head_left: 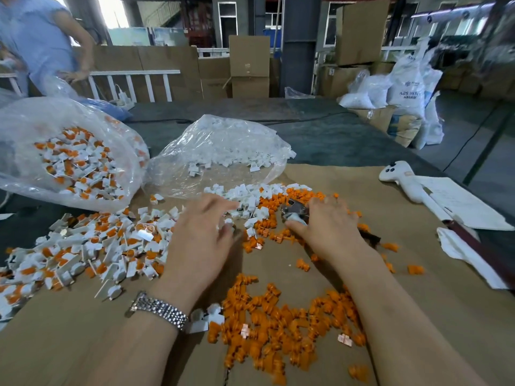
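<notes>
Cardboard boxes and white sacks crowd the far side of the workshop, and a person in a pale blue top stands at the far left. Our bench is covered by a brown cardboard sheet.

Two clear plastic bags lie open toward us. The left bag holds white-and-orange assembled pieces, and more of the same spill out in a mixed heap at the near left. The middle bag holds plain white pieces, which run out of its mouth into a loose white pile just beyond our fingers. Orange pieces lie in a broad heap near us between our forearms, and a second scatter lies on the far side of our right hand.

Our left hand, with a metal watch on its wrist, stretches forward palm down. Its fingers are spread and fairly straight, and the tips touch the near edge of the white pile. We cannot tell whether a piece is pinched under them.

Our right hand is curled round a small metal tool, thumb beneath and fingers over the top. The tool is grey and shiny and sits among the orange pieces just right of the white pile, with something pale at its near end.

At the far right lie a white handheld gadget and some papers.
</notes>
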Demonstrator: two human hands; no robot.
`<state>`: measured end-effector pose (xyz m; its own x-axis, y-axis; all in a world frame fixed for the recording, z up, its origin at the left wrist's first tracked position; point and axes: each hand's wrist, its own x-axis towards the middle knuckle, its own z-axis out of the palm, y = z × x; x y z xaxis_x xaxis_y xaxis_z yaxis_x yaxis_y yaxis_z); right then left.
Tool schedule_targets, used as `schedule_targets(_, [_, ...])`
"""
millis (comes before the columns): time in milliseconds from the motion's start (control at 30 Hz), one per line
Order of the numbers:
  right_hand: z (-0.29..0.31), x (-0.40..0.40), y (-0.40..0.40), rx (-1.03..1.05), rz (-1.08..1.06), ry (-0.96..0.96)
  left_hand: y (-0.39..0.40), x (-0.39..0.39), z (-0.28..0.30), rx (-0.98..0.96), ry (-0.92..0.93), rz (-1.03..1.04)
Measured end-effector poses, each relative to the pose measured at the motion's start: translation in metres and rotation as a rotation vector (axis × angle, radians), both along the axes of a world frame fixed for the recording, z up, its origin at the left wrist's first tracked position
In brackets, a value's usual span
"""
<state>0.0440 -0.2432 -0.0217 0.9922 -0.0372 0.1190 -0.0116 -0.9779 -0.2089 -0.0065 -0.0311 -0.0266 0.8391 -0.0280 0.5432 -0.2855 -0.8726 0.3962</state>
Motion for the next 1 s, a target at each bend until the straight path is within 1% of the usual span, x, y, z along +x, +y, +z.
schedule_targets(33, [0.001,-0.001,0.001,0.021,0.006,-0.03,-0.005,0.001,-0.002,0.082,0.001,-0.082])
schedule_targets(100, [0.005,-0.004,0.003,0.08,0.067,-0.123,-0.012,0.004,-0.006,0.218,0.059,-0.148])
schedule_targets(167, [0.01,-0.007,0.008,0.159,0.19,-0.18,-0.012,0.007,-0.009,0.265,0.115,-0.162])
schedule_targets(233, [0.012,-0.01,0.014,0.185,0.317,-0.157,-0.011,0.009,-0.011,0.226,0.134,-0.16])
schedule_targets(300, [0.011,-0.013,0.019,0.168,0.42,-0.083,-0.009,0.009,-0.01,0.194,0.141,-0.146])
schedule_targets(400, [0.006,-0.015,0.023,0.109,0.508,0.003,-0.009,0.01,-0.01,0.247,0.155,-0.128])
schedule_targets(467, [0.004,-0.014,0.024,0.081,0.525,0.023,-0.009,0.009,-0.011,0.259,0.169,-0.124])
schedule_targets(567, [0.004,-0.014,0.023,0.14,0.525,0.001,-0.01,0.007,-0.01,0.225,0.213,-0.115])
schedule_targets(767, [0.006,-0.014,0.014,0.233,0.467,0.029,-0.013,0.006,-0.003,0.041,0.249,-0.1])
schedule_targets(900, [0.006,-0.013,0.01,0.189,0.468,0.02,-0.013,0.003,0.0,-0.058,0.203,-0.088])
schedule_targets(967, [0.006,-0.014,0.012,0.206,0.486,0.015,-0.011,0.003,0.001,-0.052,0.196,-0.091])
schedule_targets(1000, [0.006,-0.014,0.013,0.218,0.499,0.022,-0.011,0.002,0.0,-0.015,0.211,-0.1])
